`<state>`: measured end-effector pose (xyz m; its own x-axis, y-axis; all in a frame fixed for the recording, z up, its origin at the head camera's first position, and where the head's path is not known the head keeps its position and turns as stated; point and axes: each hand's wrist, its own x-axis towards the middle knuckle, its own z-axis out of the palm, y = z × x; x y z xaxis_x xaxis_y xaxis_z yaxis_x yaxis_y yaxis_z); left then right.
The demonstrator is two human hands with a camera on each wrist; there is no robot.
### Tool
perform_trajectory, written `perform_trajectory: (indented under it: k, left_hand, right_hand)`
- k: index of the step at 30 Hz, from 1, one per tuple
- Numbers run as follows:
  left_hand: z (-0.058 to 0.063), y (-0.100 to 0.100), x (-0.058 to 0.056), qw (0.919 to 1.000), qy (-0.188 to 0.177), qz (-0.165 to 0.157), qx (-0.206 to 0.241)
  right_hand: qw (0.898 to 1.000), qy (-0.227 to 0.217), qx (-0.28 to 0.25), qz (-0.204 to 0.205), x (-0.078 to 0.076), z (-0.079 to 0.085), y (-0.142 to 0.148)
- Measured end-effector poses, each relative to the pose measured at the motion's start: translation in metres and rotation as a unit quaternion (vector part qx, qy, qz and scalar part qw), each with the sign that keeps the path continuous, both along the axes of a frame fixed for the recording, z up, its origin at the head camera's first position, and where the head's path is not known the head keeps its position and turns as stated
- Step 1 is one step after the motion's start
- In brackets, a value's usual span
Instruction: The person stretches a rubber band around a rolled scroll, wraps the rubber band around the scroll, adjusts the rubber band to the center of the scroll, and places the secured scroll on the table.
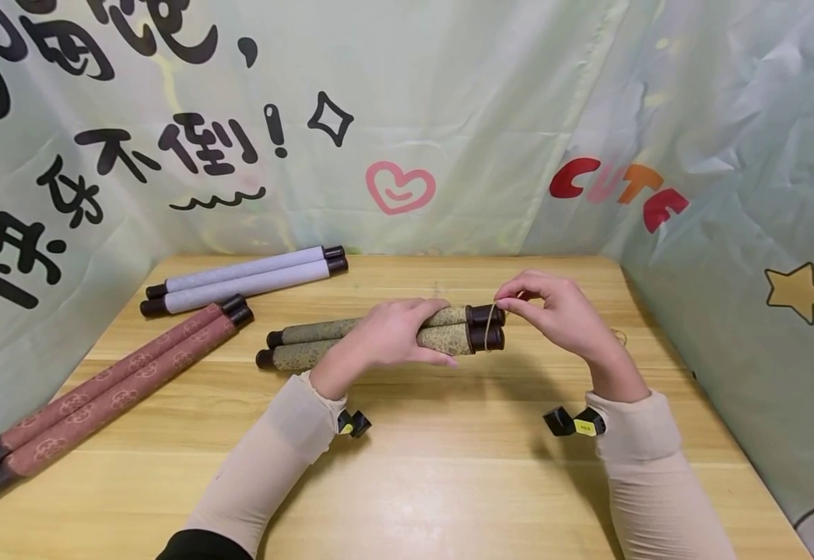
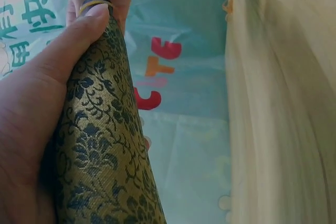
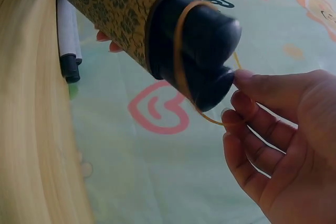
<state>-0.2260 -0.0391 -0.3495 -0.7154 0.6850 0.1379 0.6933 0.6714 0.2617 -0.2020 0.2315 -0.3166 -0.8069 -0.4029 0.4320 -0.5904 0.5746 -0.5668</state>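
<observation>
A double-rolled scroll (image 1: 445,339) in green-gold floral brocade lies crosswise in front of me, its two rolls side by side with dark end knobs (image 3: 210,30). My left hand (image 1: 396,330) grips it around the middle, the thumb lying along one roll in the left wrist view. At the right-hand end, a thin yellowish rubber band (image 3: 181,45) loops around both knobs. My right hand (image 1: 550,311) pinches that band between thumb and fingers and draws part of it out past the knob ends, as the right wrist view shows.
A red patterned double scroll (image 1: 127,381) lies slantwise on the wooden table (image 1: 421,482) at left. Behind it is a pale lavender double scroll (image 1: 253,280). Another rubber band (image 1: 619,336) lies beyond my right wrist. Printed cloth (image 1: 491,155) walls the table's back and sides.
</observation>
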Motion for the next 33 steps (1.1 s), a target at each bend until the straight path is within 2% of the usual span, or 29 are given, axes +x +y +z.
perform_trajectory:
  k: [4,9,11,14,18,22,28,33]
  left_hand:
    - [-0.001,0.001,0.004,0.9997,0.004,-0.022,-0.007]
    - [-0.002,0.004,0.009,0.9978,0.037,-0.054,-0.008]
    - [-0.002,0.004,0.010,0.9971,0.046,-0.060,-0.003]
    - [0.001,0.004,0.012,0.9975,0.041,-0.057,0.013]
    - [0.006,0.003,0.015,0.9969,0.037,-0.062,0.030]
    - [0.009,0.005,0.018,0.9944,0.042,-0.093,0.025]
    - [0.005,0.010,0.022,0.9910,0.038,-0.128,-0.008]
    - [-0.004,0.014,0.022,0.9879,0.070,-0.137,-0.023]
  right_hand:
    - [1.000,-0.015,-0.010,0.005,-0.004,-0.003,0.000]
    - [0.999,-0.044,-0.010,0.018,-0.008,-0.008,-0.002]
    - [0.999,-0.050,-0.011,0.019,-0.009,-0.009,-0.003]
    - [0.997,-0.062,-0.025,0.032,-0.012,-0.012,-0.002]
    - [0.990,-0.107,-0.065,0.061,-0.016,-0.016,-0.002]
    - [0.982,-0.143,-0.091,0.088,-0.016,-0.018,-0.003]
    - [0.979,-0.141,-0.098,0.111,-0.011,-0.014,-0.001]
    - [0.979,-0.137,-0.087,0.126,-0.007,-0.008,0.004]
